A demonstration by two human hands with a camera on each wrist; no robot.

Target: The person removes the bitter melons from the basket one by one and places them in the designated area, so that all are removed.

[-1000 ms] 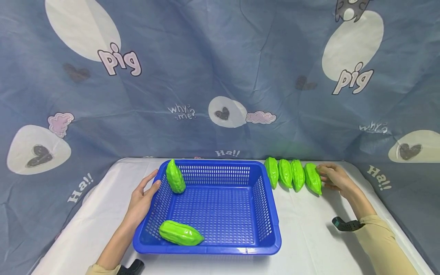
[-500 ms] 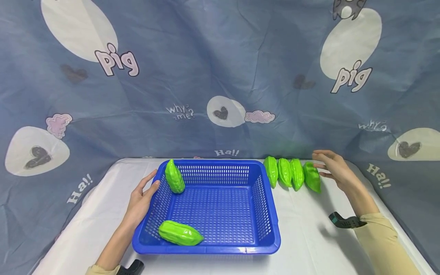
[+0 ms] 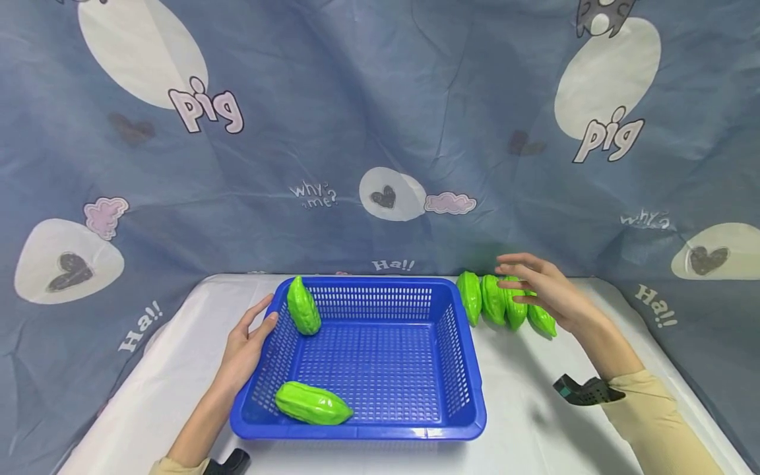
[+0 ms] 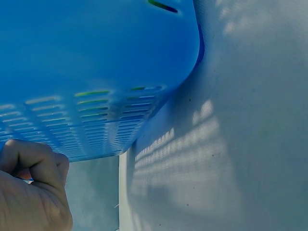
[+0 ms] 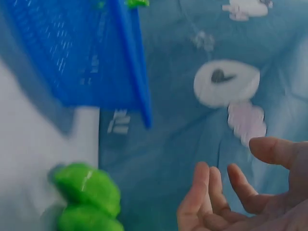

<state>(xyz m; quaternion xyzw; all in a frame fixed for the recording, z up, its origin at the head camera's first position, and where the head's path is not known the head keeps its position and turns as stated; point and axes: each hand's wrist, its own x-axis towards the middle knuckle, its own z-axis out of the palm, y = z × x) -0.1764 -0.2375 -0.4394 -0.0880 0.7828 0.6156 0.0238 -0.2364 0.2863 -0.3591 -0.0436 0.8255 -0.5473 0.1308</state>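
A blue plastic basket [image 3: 368,432] stands on the white table. Inside it lie one green bitter gourd [image 3: 303,307] at the back left corner and another bitter gourd [image 3: 313,403] along the front left. My left hand [image 3: 245,346] holds the basket's left rim; in the left wrist view its fingers look bent against the basket wall. Right of the basket several bitter gourds [image 3: 470,298] lie in a row. Over the right part of that row hovers my right hand [image 3: 549,290], fingers spread and holding nothing, partly covering the two rightmost gourds.
A blue-grey printed cloth [image 3: 380,132] hangs behind the table and down its sides. White tablecloth [image 3: 516,402] lies right of the basket, with the right arm's shadow on it. Each wrist wears a dark strap [image 3: 588,390].
My right hand has left the rightmost gourd, lifted, and moved left over the row. The left hand, the basket and the gourds stay where they were.
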